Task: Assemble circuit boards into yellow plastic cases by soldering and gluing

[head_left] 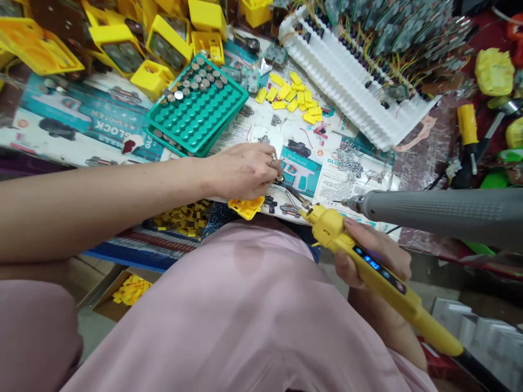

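My left hand (247,170) pinches a small metal part (279,178), my right hand (390,251) grips the soldering iron (375,268), seemingly midway, the yellow case (247,208) not yet closed.

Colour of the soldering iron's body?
Soldering iron body is yellow, with a dark display panel; head view.

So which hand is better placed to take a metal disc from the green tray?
Probably the left hand: it's near the green tray, though it seems to pinch something small. The right hand is farther away, gripping the yellow soldering iron.
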